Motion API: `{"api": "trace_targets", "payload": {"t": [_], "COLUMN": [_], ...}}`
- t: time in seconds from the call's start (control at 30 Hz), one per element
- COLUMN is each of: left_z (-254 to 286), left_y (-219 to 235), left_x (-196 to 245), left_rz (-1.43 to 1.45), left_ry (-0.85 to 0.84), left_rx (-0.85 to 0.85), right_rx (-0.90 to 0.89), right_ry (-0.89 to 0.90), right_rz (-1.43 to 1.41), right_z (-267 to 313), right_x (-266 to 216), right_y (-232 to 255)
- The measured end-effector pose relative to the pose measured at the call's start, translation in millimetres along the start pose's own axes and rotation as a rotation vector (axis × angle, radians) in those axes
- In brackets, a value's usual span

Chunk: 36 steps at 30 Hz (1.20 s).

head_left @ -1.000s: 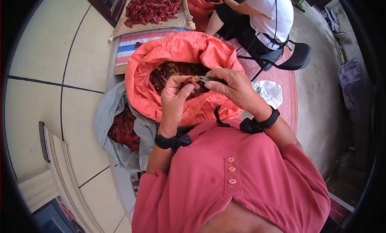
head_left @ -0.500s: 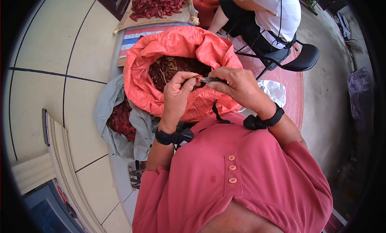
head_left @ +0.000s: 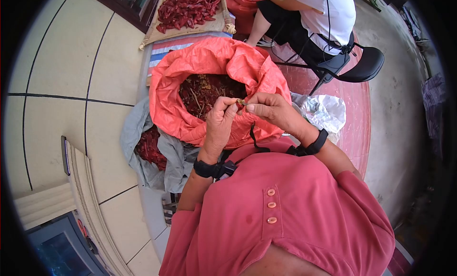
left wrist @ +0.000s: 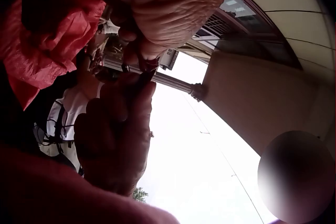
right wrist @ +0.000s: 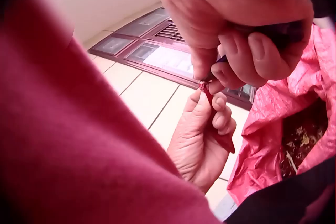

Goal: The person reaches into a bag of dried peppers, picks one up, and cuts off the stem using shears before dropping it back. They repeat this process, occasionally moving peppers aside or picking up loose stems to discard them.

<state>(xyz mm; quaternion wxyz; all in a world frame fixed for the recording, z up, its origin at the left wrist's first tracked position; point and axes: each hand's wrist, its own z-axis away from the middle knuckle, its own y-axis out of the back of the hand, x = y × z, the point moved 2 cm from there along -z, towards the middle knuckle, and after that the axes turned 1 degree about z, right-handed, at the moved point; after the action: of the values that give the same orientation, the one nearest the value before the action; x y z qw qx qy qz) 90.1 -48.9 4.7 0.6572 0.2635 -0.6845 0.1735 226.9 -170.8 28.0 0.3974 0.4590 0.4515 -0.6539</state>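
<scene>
Over the mouth of a red woven sack, both hands meet at one dried red chili. My left hand pinches it between thumb and fingers, its pointed end sticking out below them in the right wrist view. At the chili's stem end, my right hand has thumb and fingertips right at the pale cap. The same hand grips a small cutting tool by its dark handle; its blade is mostly hidden by the fingers. Dark red chili pieces and pale stems lie inside the sack.
A grey sack with red chilies stands at the left. Farther back is a tray heaped with dried chilies. A person in white sits on a black chair. A white plastic bag lies at right.
The tool's metal blade, in plain sight at the chili's stem end earlier, is now mostly covered by the right fingers. The right fingertips have come close to the left ones.
</scene>
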Motion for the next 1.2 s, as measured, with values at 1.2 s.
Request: {"api": "trace_targets", "payload": {"t": [1.2], "left_z": [14.6], "left_y": [-7.5], "left_x": [2.1], "left_rz": [0.125], "left_ry": [0.095], "left_rx": [0.065], "right_rx": [0.279], "right_ry": [0.238], "right_rz": [0.779], "right_z": [16.6], "right_x": [-6.4], "right_y": [-14.3]}}
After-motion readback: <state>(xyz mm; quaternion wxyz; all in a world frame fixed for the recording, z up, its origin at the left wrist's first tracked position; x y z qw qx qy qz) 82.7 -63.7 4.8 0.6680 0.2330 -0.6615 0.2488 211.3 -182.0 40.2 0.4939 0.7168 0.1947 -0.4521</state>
